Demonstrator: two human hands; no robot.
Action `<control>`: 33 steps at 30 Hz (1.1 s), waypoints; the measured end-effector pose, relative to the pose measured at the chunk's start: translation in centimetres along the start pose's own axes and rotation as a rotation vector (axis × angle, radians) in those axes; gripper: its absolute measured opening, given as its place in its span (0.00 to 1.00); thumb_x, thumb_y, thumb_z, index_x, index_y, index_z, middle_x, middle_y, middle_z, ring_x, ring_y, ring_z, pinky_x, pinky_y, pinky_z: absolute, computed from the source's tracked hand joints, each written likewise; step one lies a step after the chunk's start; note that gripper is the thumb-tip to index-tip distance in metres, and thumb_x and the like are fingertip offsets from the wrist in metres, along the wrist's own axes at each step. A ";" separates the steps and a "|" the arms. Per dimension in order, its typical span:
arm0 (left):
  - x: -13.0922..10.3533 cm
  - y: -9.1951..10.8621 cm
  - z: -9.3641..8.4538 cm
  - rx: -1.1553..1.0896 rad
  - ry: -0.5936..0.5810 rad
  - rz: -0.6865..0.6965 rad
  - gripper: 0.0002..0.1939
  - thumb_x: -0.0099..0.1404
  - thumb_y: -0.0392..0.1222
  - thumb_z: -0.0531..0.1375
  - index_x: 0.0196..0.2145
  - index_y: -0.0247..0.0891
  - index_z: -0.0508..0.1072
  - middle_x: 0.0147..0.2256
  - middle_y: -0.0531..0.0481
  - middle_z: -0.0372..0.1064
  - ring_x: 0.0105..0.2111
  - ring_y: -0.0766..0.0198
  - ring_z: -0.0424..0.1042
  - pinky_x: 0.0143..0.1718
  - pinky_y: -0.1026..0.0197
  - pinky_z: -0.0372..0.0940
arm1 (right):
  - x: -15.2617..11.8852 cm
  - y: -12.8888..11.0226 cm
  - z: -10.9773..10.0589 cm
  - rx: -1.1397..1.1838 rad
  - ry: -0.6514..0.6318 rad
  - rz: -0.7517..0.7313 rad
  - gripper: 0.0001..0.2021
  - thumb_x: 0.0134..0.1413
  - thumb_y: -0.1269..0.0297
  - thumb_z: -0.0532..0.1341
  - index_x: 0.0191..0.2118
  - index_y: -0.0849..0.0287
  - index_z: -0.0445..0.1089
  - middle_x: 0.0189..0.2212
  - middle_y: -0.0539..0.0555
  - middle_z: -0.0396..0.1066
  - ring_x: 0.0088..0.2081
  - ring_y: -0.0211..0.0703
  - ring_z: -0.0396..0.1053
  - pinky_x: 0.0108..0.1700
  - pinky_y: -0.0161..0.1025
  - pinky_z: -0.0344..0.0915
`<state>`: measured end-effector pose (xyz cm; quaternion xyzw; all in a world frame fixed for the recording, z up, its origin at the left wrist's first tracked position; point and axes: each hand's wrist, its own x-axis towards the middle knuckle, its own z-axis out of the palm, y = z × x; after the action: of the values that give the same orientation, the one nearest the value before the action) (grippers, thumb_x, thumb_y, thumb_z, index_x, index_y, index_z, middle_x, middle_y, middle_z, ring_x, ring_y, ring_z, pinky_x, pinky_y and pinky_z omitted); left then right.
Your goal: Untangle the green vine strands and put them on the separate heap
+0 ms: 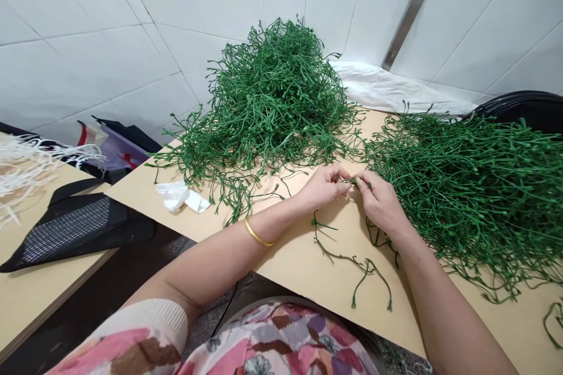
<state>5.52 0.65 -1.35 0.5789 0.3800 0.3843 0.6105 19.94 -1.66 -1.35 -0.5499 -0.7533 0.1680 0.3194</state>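
Both hands meet over the tan table, between two heaps of thin green stems. My left hand pinches a green stem piece between thumb and fingers. The fingertips of my right hand close on the same piece from the other side. Behind my left hand rises the tall green heap; the wider green heap lies to the right of my right hand. A branching green strand rests on the table below the hands.
A crumpled white tissue lies at the table's left. White cloth and a black round object sit by the tiled wall. On a second table at left are a black mesh item and white strands.
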 end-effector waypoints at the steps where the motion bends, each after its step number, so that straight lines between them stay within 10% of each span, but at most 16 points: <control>1: 0.0 0.0 0.0 0.016 -0.002 0.004 0.05 0.49 0.30 0.57 0.28 0.32 0.66 0.19 0.57 0.62 0.20 0.74 0.60 0.25 0.68 0.54 | 0.0 0.0 0.1 -0.053 0.019 -0.019 0.10 0.56 0.66 0.48 0.29 0.59 0.63 0.26 0.53 0.64 0.30 0.41 0.60 0.33 0.37 0.54; 11: 0.4 -0.8 -0.3 0.150 0.131 0.010 0.04 0.45 0.29 0.57 0.21 0.32 0.65 0.19 0.56 0.60 0.21 0.73 0.58 0.24 0.67 0.53 | -0.3 -0.8 0.8 -0.107 -0.052 -0.035 0.06 0.55 0.66 0.48 0.32 0.58 0.60 0.27 0.53 0.64 0.30 0.42 0.60 0.32 0.37 0.53; 24: -0.1 0.2 -0.8 -0.116 -0.044 -0.273 0.09 0.44 0.32 0.58 0.15 0.36 0.58 0.12 0.59 0.50 0.11 0.78 0.43 0.15 0.66 0.35 | 0.0 0.1 0.9 -0.149 0.047 -0.224 0.08 0.56 0.65 0.49 0.33 0.58 0.63 0.33 0.55 0.66 0.38 0.44 0.60 0.41 0.41 0.54; 33: -0.6 0.5 -0.2 -0.050 -0.027 -0.146 0.12 0.45 0.37 0.60 0.15 0.34 0.58 0.14 0.59 0.48 0.16 0.78 0.46 0.19 0.67 0.39 | -0.2 -0.4 0.9 0.127 0.013 0.013 0.08 0.56 0.62 0.49 0.31 0.58 0.61 0.24 0.49 0.61 0.27 0.38 0.59 0.31 0.35 0.55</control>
<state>5.03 0.22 -0.84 0.5394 0.4034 0.3404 0.6561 19.10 -1.86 -1.79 -0.5343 -0.7356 0.2138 0.3575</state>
